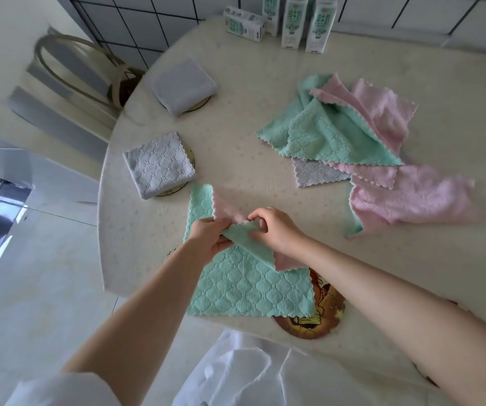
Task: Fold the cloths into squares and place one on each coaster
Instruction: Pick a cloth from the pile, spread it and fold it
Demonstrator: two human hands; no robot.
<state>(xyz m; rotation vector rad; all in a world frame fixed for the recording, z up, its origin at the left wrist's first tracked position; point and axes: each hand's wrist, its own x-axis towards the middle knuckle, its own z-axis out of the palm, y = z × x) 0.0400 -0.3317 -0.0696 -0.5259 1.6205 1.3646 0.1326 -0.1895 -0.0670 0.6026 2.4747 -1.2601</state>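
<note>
round table [265, 183]: both hands [206, 235] pinch green cloth [244, 288] over coaster [323, 315].

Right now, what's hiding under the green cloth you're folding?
A brown picture coaster peeks out under the green cloth's right corner. Another rim shows by the left hand. Most of both is covered.

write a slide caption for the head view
Both hands folding a green-and-pink cloth beside two grey cloths already on coasters.

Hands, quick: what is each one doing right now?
Left hand: closed, pinching the green-and-pink cloth.
Right hand: closed, pinching a folded edge of the same cloth.
</note>
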